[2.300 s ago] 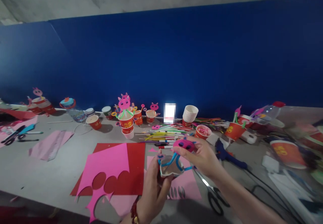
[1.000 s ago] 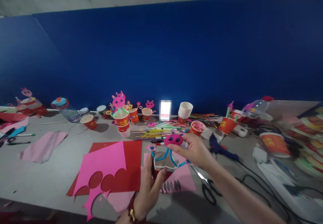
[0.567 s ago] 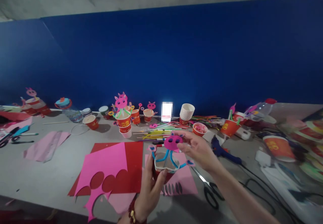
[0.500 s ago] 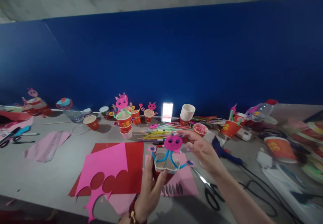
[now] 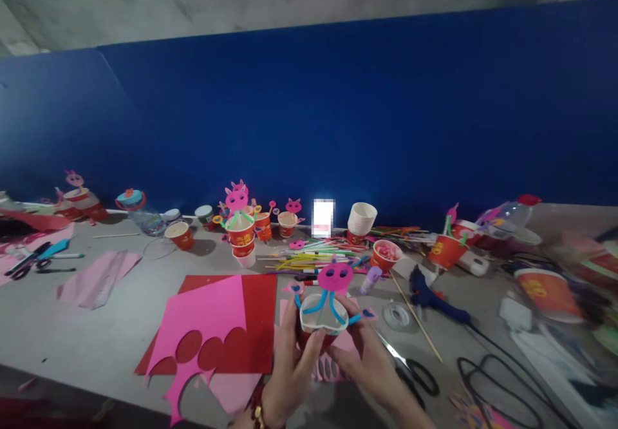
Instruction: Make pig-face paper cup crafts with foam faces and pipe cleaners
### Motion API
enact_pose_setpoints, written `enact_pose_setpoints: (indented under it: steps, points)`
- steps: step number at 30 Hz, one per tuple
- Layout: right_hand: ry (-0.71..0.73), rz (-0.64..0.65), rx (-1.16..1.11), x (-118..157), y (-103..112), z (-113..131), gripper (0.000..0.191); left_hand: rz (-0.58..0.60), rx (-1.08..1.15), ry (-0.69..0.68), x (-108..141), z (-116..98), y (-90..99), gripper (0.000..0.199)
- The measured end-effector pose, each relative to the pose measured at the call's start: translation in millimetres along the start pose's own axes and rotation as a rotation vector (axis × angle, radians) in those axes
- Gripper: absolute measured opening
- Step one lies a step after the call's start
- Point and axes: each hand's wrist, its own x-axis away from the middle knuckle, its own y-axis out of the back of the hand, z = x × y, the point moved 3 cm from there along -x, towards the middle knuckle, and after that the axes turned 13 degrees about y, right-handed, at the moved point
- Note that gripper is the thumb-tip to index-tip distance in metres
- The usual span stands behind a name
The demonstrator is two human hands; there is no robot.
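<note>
Between my two hands is a red paper cup (image 5: 322,319) with a white rim. My left hand (image 5: 291,358) grips its left side, thumb on the front. My right hand (image 5: 367,358) is wrapped round its right side. A pink paper face (image 5: 334,277) with small ears rises above the cup, and blue pipe cleaners (image 5: 330,306) bend out from inside it, ending in pink paper pieces at both sides. Under the hands lies a light pink sheet (image 5: 284,313) with cut-out ovals. Black-handled scissors (image 5: 410,366) lie beside my right hand, partly covered by it.
Red and pink sheets (image 5: 261,326) lie on the left. A glue gun (image 5: 441,303) with a cable, a wooden stick (image 5: 420,319) and a tape roll (image 5: 396,315) are on the right. Decorated cups (image 5: 240,232), pipe cleaners (image 5: 309,260) and stacked white cups (image 5: 362,218) stand towards the blue partition.
My right hand has come down from beside the pink face onto the cup's right side. The purple glue stick, tape roll and wooden stick behind it now show. My left hand keeps its hold.
</note>
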Motion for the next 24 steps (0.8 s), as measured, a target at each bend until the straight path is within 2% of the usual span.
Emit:
enact_pose_setpoints:
  steps: [5, 11, 15, 24]
  points:
    - [-0.039, 0.047, 0.177, -3, -6, 3, 0.07, 0.001, 0.034, 0.001, 4, 2, 0.5, 0.078]
    - [-0.062, 0.01, 0.185, -1, -4, 7, 0.068, 0.091, 0.08, -0.022, 8, -4, -0.1, 0.079]
    - [-0.073, -0.009, 0.205, 2, -4, 7, 0.069, 0.127, 0.089, -0.053, 8, 1, -0.8, 0.078]
    - [-0.017, 0.042, 0.281, -2, -7, 21, 0.067, 0.132, 0.089, -0.132, 10, 9, 4.0, 0.083]
